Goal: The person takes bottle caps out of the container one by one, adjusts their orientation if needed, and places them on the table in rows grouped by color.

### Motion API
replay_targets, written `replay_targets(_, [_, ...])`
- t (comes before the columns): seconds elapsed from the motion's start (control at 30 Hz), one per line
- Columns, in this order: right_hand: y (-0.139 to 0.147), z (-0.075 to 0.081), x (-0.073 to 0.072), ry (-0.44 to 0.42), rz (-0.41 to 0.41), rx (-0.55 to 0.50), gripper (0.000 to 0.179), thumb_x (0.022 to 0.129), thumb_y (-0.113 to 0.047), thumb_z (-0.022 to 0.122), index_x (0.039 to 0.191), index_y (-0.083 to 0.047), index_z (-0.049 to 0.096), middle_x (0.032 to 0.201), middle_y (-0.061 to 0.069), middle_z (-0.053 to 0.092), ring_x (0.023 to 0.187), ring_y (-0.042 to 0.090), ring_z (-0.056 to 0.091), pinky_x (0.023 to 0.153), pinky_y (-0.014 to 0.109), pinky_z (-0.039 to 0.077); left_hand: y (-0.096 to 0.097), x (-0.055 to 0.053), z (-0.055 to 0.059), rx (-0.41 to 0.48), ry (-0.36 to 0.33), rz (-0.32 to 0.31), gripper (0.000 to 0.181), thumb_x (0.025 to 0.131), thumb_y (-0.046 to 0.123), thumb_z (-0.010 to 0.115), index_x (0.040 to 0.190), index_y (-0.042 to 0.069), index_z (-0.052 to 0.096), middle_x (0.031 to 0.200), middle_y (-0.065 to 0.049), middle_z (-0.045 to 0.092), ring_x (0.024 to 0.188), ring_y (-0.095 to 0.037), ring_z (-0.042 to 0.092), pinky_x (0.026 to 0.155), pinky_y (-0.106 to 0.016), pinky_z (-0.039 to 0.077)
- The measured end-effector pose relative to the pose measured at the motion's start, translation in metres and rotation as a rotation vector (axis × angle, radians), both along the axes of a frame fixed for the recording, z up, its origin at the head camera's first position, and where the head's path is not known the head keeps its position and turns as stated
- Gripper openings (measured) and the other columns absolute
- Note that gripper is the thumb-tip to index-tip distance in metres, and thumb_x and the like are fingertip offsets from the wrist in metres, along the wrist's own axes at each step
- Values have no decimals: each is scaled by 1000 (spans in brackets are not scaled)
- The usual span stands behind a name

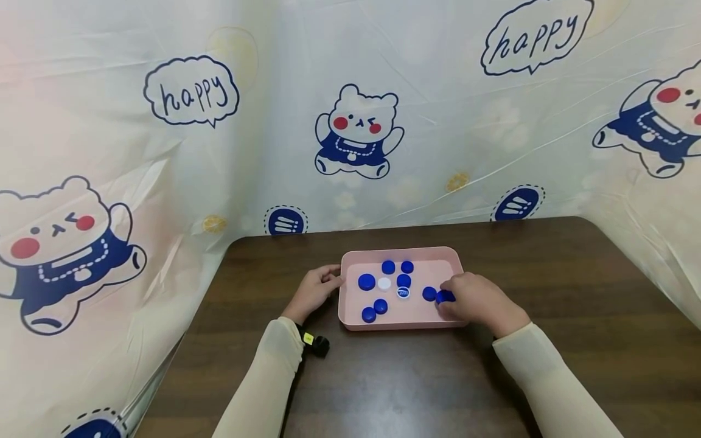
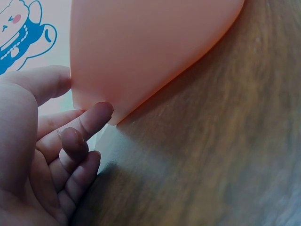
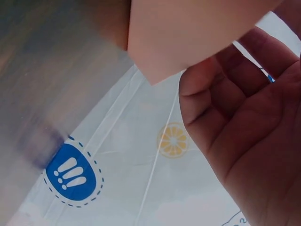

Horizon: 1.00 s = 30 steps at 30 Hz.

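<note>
A shallow pink tray (image 1: pixel 416 316) lies on the brown table, with several blue bottle caps (image 1: pixel 367 281) inside. Among them are a white cap (image 1: pixel 384 284) and a blue one with white print (image 1: pixel 403 292). At the tray's left end, my left hand (image 1: pixel 314 292) touches the outer wall; in the left wrist view its thumb (image 2: pixel 54 82) meets the edge, the other fingers loosely bent. Over the right end, my right hand (image 1: pixel 482 301) pinches a blue bottle cap (image 1: pixel 445 296) between thumb and fingers, beside another blue cap (image 1: pixel 429 294). The right wrist view hides that cap behind the tray wall.
The tray stands toward the back of a dark wooden table (image 1: pixel 383 389). A printed cloth (image 1: pixel 263 121) with bears and "happy" bubbles hangs behind and beside it. A black strap with a small device (image 1: pixel 316 345) is on the left wrist.
</note>
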State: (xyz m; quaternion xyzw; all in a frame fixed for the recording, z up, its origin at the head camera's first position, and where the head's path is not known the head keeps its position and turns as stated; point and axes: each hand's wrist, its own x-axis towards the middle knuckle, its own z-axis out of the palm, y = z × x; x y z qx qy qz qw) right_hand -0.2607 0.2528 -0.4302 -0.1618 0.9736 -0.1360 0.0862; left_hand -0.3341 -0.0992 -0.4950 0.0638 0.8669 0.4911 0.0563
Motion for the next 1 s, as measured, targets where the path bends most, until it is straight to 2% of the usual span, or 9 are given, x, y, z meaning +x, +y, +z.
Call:
replay_targets(0.33, [-4, 5, 3, 51, -14, 18, 45, 85, -31, 74, 123, -6, 68, 99, 8, 65, 79, 21, 60, 83, 47, 52, 0, 1, 1, -1, 2, -4, 42, 93, 30, 67, 131, 14, 61, 82, -5, 63, 72, -23, 56, 65, -34, 46])
replay_targets(0.5, [-7, 7, 6, 109, 13, 15, 46, 86, -30, 74, 124, -5, 66, 108, 11, 65, 90, 26, 64, 86, 48, 51, 0, 0, 1, -2, 0, -2, 42, 93, 30, 67, 131, 15, 61, 83, -5, 63, 73, -23, 56, 65, -34, 47])
replay_targets(0.7, [-7, 8, 7, 170, 30, 19, 46, 86, -29, 74, 124, -5, 66, 108, 11, 64, 90, 26, 64, 85, 47, 51, -1, -2, 0, -8, 5, -1, 42, 93, 33, 66, 131, 16, 61, 84, -4, 63, 73, -22, 56, 65, -34, 47])
replay_targets(0.83, [-5, 9, 7, 192, 24, 24, 46, 87, -28, 73, 126, -5, 65, 115, 13, 63, 97, 29, 63, 87, 49, 50, -2, -3, -1, -11, 4, 3, 42, 92, 34, 67, 130, 17, 62, 83, -5, 63, 73, -23, 57, 65, -34, 47])
replay_targets(1.0, [-1, 14, 6, 201, -17, 17, 48, 87, -28, 73, 129, -6, 63, 127, 18, 58, 113, 38, 58, 92, 54, 45, -2, -2, 0, -3, 0, -6, 43, 93, 32, 67, 131, 16, 61, 82, -4, 63, 72, -22, 56, 64, -34, 46])
